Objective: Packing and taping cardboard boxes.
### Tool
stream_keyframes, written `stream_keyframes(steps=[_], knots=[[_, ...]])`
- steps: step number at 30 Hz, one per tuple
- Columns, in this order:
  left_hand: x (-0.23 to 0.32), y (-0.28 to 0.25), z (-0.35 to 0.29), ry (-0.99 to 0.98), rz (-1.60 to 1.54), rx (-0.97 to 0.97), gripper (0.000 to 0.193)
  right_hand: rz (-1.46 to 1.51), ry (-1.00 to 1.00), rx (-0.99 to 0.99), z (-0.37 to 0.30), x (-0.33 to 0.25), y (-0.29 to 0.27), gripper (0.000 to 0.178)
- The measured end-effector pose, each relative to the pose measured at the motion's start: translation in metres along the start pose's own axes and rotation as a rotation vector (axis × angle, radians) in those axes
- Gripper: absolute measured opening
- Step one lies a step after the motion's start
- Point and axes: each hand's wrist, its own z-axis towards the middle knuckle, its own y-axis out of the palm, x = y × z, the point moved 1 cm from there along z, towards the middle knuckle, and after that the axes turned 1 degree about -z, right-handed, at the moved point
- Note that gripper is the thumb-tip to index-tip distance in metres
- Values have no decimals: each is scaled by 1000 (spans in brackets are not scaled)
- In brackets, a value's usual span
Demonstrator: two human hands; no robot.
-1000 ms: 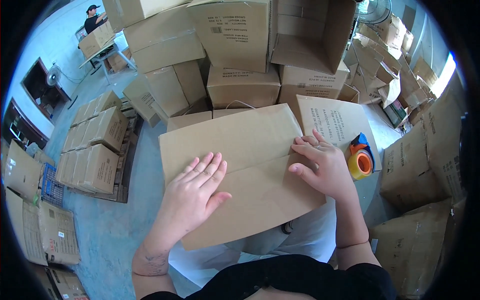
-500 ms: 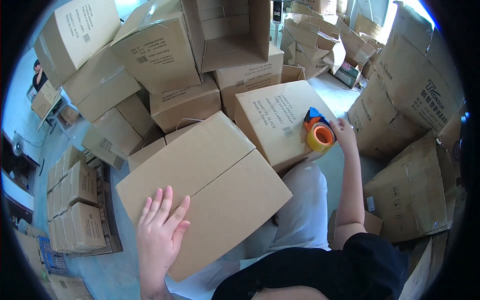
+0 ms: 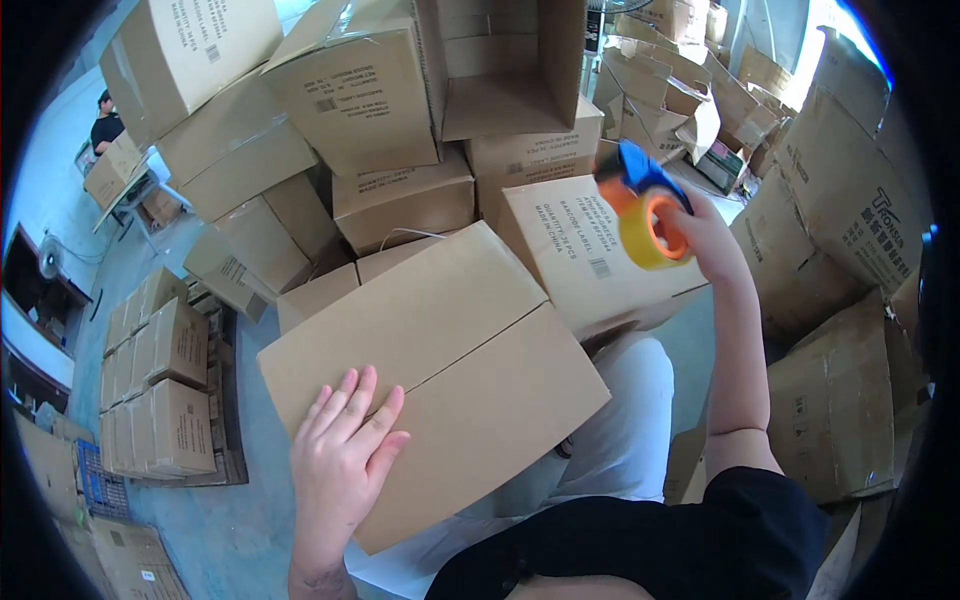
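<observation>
While the left hand (image 3: pixel 345 455) lies flat with fingers spread on the near corner of a closed cardboard box (image 3: pixel 440 370), the right hand (image 3: pixel 705 240) is raised well above and to the right of it, its grip wrapped around a tape dispenser (image 3: pixel 640 205). That dispenser has a blue body and an orange hub carrying a roll of yellowish tape, and it hangs in the air, clear of every carton. The left hand's grip is fully open, palm down, grasping nothing and only pressing on the lid. The closed box rests across the person's lap, over light trousers (image 3: pixel 625 420), with its two top flaps meeting in a seam that runs diagonally across the lid, no tape visible on it. Just behind it, partly under the raised hand, sits a printed carton (image 3: pixel 580 255) tilted toward the camera. Beyond stand stacked cartons, one open box (image 3: pixel 500 70) gaping at the top. Flattened cartons are piled on a pallet (image 3: pixel 160 390) to the left, and another person (image 3: pixel 103 125) stands far off at the upper left.
</observation>
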Motion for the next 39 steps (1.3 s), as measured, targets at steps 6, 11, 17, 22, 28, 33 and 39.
stream_keyframes(steps=[6,11,17,22,28,33,39], knots=[[-5,2,9,48,12,37,37,579,88,-656,-10,-98,158,42],[-15,1,9,38,-21,56,36,864,2,-748,-27,-89,272,46],[-54,6,-15,-21,-441,243,28,898,-49,-488,-30,-71,301,48],[-61,-16,-15,-351,-1393,316,34,564,-430,-495,-42,-70,297,59],[-62,-74,-17,-322,-1419,250,74,116,-1000,-581,-50,-81,294,56],[-41,-82,-9,-389,-1167,-111,61,65,-1089,-448,-49,-84,290,63],[-48,-65,-13,-471,-1539,63,42,-23,-1070,-475,-51,-93,284,65]])
